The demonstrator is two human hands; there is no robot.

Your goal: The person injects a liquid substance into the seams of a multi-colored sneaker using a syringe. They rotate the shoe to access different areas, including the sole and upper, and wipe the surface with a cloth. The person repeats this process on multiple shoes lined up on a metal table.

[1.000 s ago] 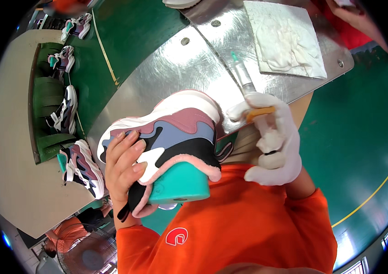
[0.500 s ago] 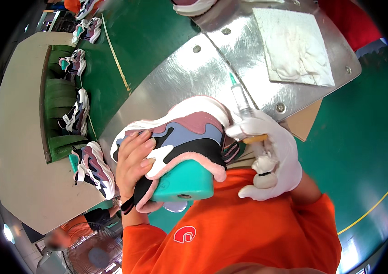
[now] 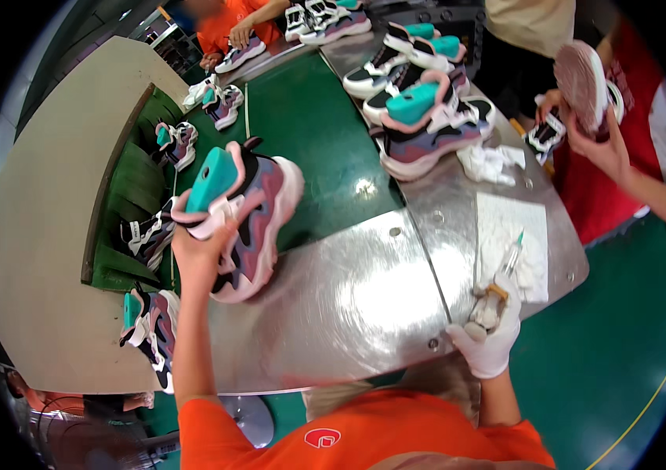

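My bare left hand (image 3: 200, 254) is closed around the front part of a pink, purple, black and white sneaker (image 3: 258, 227). A teal shoe last (image 3: 212, 182) fills the sneaker's opening. It is held tilted above the border of the metal table and the green belt. On the right, my white-gloved right hand (image 3: 491, 354) grips a clear syringe (image 3: 511, 260) with a thin teal tip pointing away from me. A yellow-orange piece and a crumpled white wad show among its fingers. Beneath the syringe lies a white cloth pad (image 3: 535, 227) on the metal table.
Several sneakers with teal lasts (image 3: 435, 133) crowd the far side of the metal table (image 3: 333, 313). More line the green belt's (image 3: 309, 180) left side. A crumpled white cloth (image 3: 491, 163) lies nearby. Co-workers handle shoes at far left and at right, one in red (image 3: 623, 149).
The sneaker has moved away from my body and turned, its last now facing up and left. My right hand carried the syringe over to the cloth pad. The view has shifted, showing more of the far side.
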